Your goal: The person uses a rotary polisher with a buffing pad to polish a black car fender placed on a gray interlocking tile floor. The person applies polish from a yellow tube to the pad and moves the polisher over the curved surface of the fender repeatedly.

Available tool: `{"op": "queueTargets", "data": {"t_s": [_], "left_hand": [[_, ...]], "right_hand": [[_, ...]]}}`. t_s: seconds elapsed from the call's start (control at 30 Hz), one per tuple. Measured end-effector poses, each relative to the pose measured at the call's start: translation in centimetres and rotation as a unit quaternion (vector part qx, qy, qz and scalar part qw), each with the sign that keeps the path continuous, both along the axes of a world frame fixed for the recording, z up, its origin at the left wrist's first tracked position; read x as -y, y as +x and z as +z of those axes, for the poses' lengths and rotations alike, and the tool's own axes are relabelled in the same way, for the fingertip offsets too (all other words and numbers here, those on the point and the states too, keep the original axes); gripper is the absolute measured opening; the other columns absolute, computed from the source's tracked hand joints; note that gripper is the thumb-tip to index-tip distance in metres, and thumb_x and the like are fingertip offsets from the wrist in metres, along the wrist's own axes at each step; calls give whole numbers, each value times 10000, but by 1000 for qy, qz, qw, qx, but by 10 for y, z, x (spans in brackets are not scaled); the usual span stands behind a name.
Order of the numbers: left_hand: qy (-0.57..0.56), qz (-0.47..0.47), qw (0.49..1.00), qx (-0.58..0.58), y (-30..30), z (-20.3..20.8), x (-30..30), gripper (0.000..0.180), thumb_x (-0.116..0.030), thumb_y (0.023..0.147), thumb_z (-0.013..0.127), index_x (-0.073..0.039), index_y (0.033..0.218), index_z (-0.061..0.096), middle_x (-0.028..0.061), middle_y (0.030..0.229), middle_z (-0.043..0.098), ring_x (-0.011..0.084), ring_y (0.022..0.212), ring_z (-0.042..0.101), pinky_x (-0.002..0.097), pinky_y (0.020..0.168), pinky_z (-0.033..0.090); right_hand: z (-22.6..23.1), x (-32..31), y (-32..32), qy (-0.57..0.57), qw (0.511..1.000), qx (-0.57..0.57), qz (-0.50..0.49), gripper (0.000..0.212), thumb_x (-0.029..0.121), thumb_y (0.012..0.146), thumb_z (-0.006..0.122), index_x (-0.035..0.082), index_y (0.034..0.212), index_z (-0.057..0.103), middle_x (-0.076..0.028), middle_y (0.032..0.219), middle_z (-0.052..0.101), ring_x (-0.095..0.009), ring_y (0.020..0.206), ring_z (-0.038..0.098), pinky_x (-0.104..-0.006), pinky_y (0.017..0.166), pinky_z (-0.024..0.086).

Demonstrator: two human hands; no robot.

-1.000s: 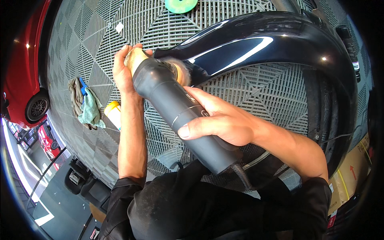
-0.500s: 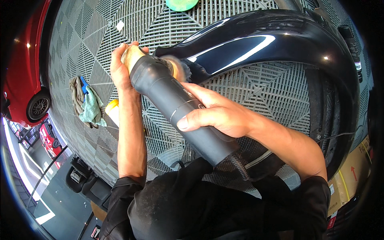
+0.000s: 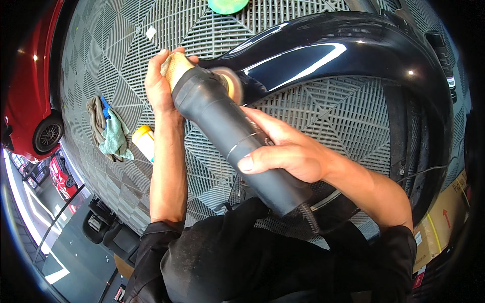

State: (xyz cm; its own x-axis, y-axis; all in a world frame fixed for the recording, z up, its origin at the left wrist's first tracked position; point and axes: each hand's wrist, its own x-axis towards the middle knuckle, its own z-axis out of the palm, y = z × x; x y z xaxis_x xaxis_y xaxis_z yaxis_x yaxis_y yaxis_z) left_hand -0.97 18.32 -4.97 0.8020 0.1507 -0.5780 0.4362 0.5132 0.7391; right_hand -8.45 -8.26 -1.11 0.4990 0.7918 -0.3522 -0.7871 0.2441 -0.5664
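A black electric polisher (image 3: 225, 123) lies slantwise across the middle, its head up and to the left. My left hand (image 3: 160, 88) is closed around the tan, textured front of the head. Lower down, my right hand (image 3: 290, 156) wraps the barrel, thumb on top. The polishing pad (image 3: 232, 85), smeared by motion, is against the narrow left end of a glossy black car fender (image 3: 313, 55). That curved panel arches away to the right. A cord leaves the polisher's rear end near my dark clothing.
Grey and teal cloths (image 3: 115, 134) and a yellow-capped white bottle (image 3: 145, 141) lie left on the grated floor tiles (image 3: 328, 118). A green disc (image 3: 228, 5) is at the top. Boxes (image 3: 434, 232) stand lower right; a red car (image 3: 28, 76) stands far left.
The polisher and both my hands have shifted a little to the right, the pad moving along the fender's end. More of the white bottle now shows beside my left forearm.
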Motion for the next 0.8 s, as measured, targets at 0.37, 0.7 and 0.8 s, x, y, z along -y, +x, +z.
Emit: {"op": "queueTargets", "data": {"t_s": [0.37, 0.7, 0.8], "left_hand": [[30, 6, 999, 16, -7, 2, -10, 352, -296, 953, 631, 27, 1092, 621, 230, 874, 726, 290, 693, 715, 384, 662, 633], [368, -120, 882, 267, 15, -16, 58, 135, -131, 909, 729, -40, 1006, 754, 112, 976, 720, 210, 875, 687, 323, 778, 553], [79, -97, 980, 157, 12, -3, 82, 104, -100, 908, 754, -9, 942, 717, 97, 866, 717, 159, 773, 684, 291, 708, 558]], "right_hand": [[-5, -8, -5, 10, 1000, -8, 18, 996, 254, 815, 781, -52, 1590, 235, -151, 1227, 596, -197, 1055, 650, -342, 908, 543], [37, 35, -20, -152, 986, -62, -38, 990, 309, 736, 833, -5, 1528, 329, -181, 1065, 632, -239, 823, 699, -361, 751, 608], [43, 42, -28, -159, 985, -63, -35, 911, 257, 768, 851, 8, 1502, 371, -138, 1047, 642, -212, 836, 696, -342, 761, 597]]}}
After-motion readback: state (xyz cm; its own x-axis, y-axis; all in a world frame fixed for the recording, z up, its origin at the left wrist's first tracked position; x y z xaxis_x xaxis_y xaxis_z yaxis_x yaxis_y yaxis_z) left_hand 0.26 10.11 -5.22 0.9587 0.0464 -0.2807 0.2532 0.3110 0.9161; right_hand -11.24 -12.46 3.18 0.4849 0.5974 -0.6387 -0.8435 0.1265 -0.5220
